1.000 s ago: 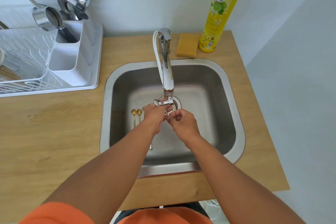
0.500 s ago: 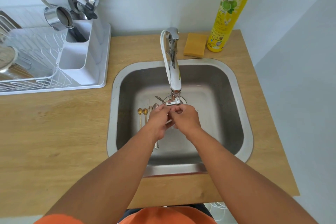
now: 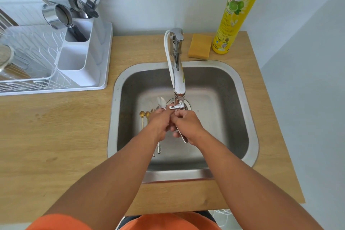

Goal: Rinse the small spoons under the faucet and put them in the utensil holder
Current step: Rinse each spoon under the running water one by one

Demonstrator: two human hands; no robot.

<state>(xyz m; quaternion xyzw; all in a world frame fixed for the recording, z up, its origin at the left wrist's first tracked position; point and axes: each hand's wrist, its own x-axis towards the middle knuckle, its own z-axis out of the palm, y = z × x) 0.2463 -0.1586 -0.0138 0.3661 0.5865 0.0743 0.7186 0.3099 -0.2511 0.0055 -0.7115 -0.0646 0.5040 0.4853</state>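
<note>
Right hand (image 3: 186, 125): fingers curled round the handle of a silver spoon (image 3: 161, 102), whose handle end shows below the palm. Left hand (image 3: 158, 124): fingers bent and pinching the same spoon near its neck; the bowl sticks out past the knuckles, just left of the faucet (image 3: 177, 73) outlet. Both hands touch, directly under the spout, over the steel sink (image 3: 250, 117). Whether water runs cannot be told.

Sink contents: two small gold spoons (image 3: 144, 117) lie side by side on the basin floor, left of the left hand, bowls pointing far. Further silver spoons (image 3: 158, 147) lie beneath the left hand; only their bowl tips and handle ends show, the wrist covering the rest.

On the wooden desk (image 3: 56, 136), far right of the faucet: a yellow sponge (image 3: 199, 45), and just beside it a yellow-green dish soap bottle (image 3: 233, 15), upright. Far left: a white dish rack (image 3: 28, 73) on a tray, with a white utensil holder (image 3: 80, 61) at its right end. The holder's far compartments carry spoons, forks, a strainer and a steel measuring cup (image 3: 57, 16); the near compartment appears unoccupied.
</note>
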